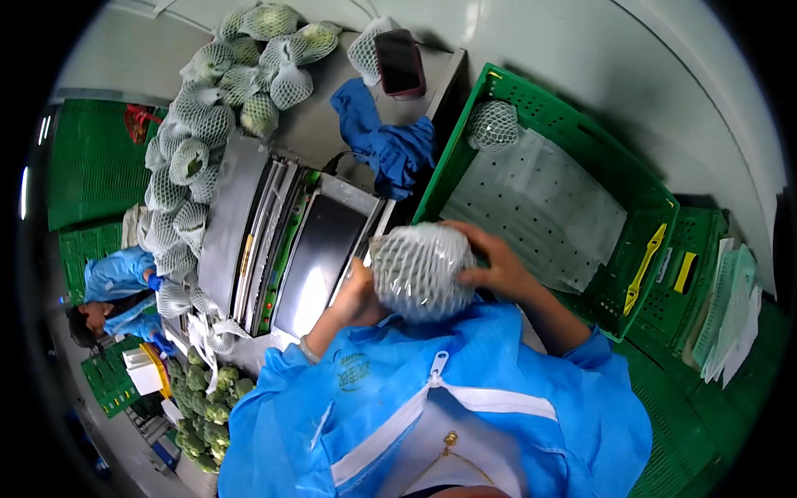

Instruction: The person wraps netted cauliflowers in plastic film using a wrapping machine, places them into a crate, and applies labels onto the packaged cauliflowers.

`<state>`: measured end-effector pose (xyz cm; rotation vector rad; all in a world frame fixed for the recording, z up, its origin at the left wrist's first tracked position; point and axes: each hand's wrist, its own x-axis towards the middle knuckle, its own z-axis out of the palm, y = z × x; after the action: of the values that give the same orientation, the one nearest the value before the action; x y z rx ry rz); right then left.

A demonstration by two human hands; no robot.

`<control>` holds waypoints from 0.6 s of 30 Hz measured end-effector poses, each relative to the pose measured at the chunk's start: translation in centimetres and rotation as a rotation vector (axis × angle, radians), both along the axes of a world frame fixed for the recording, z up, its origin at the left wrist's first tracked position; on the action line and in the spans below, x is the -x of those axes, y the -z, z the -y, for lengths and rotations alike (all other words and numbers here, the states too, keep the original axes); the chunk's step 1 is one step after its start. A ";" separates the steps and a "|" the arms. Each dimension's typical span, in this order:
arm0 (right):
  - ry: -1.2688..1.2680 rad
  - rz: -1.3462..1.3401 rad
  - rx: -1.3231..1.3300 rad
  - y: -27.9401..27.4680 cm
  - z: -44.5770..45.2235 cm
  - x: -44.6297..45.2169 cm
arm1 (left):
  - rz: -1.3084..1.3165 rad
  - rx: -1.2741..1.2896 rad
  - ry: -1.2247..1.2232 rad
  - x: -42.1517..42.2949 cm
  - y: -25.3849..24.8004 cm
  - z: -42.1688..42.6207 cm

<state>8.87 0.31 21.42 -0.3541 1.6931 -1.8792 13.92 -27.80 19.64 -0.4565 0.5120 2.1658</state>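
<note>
Both my hands hold a round vegetable in a white foam net (422, 272) in front of my chest. Shiny clear film shows over the net, and I cannot make out the kind of vegetable inside. My left hand (359, 297) presses on its left side, with the fingertips partly hidden. Curled over its right side are the fingers of my right hand (496, 264). Behind and to the right stands a green crate (573, 124) lined with a perforated sheet (540, 207). One netted vegetable (493, 125) lies in its far left corner.
A wrapping machine (320, 266) stands left of my hands. Several netted vegetables (189, 162) are piled behind it. A blue cloth (386, 141) and a phone (400, 63) lie on the table. Broccoli heads (203, 407) and a co-worker in blue (120, 278) are at far left.
</note>
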 end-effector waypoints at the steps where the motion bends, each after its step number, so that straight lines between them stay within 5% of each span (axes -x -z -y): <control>1: 0.150 0.017 -0.010 0.6 -0.6 0.3 | -0.082 0.205 0.010 1.2 -0.7 -1.6; 4: 0.470 -0.110 -0.166 2.2 -1.8 1.2 | -0.437 0.606 0.023 5.8 0.8 -7.5; 6: 0.544 -0.447 -0.419 4.3 -1.9 2.2 | -0.393 0.439 -0.006 8.6 1.7 -10.3; 7: 0.521 -0.149 -0.233 6.2 -3.5 3.7 | -0.364 0.356 -0.022 9.3 1.9 -10.8; 10: 0.617 0.180 -0.100 10.2 -5.3 6.6 | -0.992 1.072 0.060 10.5 3.1 -9.7; 11: 0.622 0.070 -0.260 12.5 -5.6 7.6 | -1.181 1.373 0.053 10.9 0.7 -8.5; 15: 0.571 -0.416 -0.956 22.6 -2.2 10.4 | -0.672 0.948 -0.274 8.5 1.0 -2.0; 18: 0.473 -0.621 -1.052 26.4 -1.6 10.9 | -0.856 1.437 -0.164 5.1 -0.7 3.6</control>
<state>-2.06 1.92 -5.01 -0.0895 3.1043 -0.8841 8.79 -31.40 20.36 -0.2373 2.5786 1.6905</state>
